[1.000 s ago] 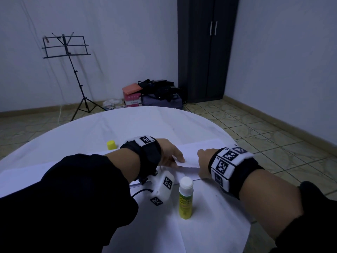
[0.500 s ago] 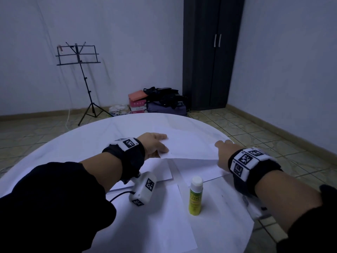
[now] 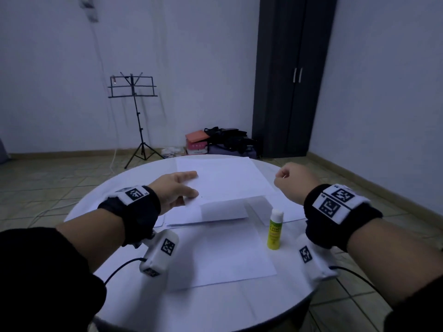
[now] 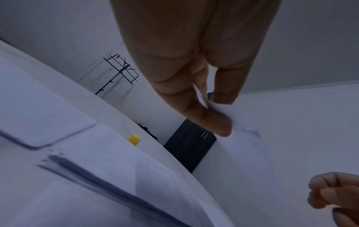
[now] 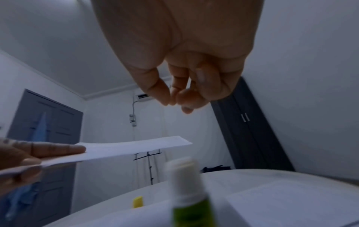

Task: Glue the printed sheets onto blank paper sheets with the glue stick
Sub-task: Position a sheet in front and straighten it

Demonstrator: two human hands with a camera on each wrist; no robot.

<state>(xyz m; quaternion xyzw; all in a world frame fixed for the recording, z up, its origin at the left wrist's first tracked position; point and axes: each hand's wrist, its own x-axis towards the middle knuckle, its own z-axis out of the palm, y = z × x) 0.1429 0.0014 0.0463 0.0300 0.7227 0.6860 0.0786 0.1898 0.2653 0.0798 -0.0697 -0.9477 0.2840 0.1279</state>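
My left hand (image 3: 179, 188) pinches the near left corner of a white sheet (image 3: 223, 178) and holds it lifted over the far half of the round table (image 3: 100, 195). In the left wrist view the thumb and fingers (image 4: 211, 110) clamp that sheet (image 4: 248, 138), which shows faint print. My right hand (image 3: 294, 180) hovers by the sheet's right edge, fingers curled, holding nothing; its curled fingers (image 5: 180, 95) are bare. The glue stick (image 3: 275, 230) stands uncapped and upright below my right wrist. A blank sheet (image 3: 227, 257) lies near me.
A loose stack of sheets (image 3: 215, 212) lies under the lifted one. The yellow glue cap (image 4: 134, 139) sits at the table's far left. Beyond the table are a music stand (image 3: 134, 92), a dark wardrobe (image 3: 287, 75) and bags on the tiled floor.
Both hands rose from the table. My left hand lifted the sheet up and away from me. My right hand let go of its edge and curled.
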